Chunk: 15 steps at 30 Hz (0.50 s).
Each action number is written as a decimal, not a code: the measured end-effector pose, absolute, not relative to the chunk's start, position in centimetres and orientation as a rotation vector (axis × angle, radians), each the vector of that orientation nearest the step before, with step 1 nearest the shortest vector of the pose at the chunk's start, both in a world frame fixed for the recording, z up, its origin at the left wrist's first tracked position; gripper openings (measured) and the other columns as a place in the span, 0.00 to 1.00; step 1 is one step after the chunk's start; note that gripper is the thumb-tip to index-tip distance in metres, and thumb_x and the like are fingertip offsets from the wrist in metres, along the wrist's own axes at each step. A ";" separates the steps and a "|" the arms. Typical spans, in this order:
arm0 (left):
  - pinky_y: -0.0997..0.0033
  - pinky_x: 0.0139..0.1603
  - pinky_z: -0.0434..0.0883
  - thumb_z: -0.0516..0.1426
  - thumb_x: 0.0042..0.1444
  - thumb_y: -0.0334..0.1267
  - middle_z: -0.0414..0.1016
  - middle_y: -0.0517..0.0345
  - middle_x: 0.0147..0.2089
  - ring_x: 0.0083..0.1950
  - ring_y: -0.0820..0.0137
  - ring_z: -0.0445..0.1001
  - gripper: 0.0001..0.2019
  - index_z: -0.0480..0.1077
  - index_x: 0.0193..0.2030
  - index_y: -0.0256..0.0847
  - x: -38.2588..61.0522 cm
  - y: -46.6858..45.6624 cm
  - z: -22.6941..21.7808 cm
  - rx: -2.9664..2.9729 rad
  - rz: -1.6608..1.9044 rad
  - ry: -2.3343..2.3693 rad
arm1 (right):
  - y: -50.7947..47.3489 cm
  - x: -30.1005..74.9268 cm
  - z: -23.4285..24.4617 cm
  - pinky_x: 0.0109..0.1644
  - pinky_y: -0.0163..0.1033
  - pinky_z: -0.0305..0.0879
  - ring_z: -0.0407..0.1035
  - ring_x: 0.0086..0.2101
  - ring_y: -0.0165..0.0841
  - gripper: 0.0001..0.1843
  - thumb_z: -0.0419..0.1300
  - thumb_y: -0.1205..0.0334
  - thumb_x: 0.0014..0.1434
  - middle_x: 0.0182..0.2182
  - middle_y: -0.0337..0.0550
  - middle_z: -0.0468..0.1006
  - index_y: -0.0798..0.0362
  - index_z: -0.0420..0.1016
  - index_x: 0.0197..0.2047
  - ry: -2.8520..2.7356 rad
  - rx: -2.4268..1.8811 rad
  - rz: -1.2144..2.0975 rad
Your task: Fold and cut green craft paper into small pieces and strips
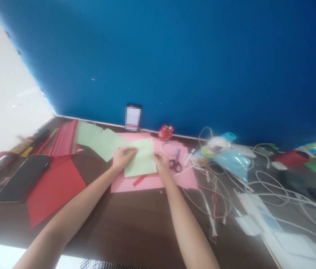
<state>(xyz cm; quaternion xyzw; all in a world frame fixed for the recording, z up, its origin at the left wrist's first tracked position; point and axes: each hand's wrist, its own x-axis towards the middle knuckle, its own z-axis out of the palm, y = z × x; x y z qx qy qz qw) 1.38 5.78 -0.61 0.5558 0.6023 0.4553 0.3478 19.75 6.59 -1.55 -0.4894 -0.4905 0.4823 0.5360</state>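
A light green sheet of paper (141,158) lies on a pink sheet (152,181) in the middle of the dark table (135,224). My left hand (122,158) pinches the green sheet's left edge near its top. My right hand (161,163) presses closed fingers on its right edge. A small red paper strip (139,180) lies on the pink sheet just below the green one. Scissors (176,163) with dark handles rest right beside my right hand.
Red paper sheets (53,188) and a dark phone (22,178) lie at the left, with more green paper (96,140) behind. A red tape roll (165,131) and a small stand (133,117) sit by the blue wall. White cables (275,194), a white device (219,144) and papers crowd the right.
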 end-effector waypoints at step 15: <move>0.64 0.51 0.66 0.55 0.51 0.38 0.76 0.59 0.41 0.46 0.67 0.72 0.08 0.73 0.36 0.44 1.6 5.5 -0.8 1.625 1.308 1.505 | 6.6 20.2 -1.7 0.38 0.40 0.64 0.70 0.32 0.36 0.12 0.62 0.56 0.40 0.27 0.44 0.78 0.56 0.76 0.26 -1.239 -1.285 1.027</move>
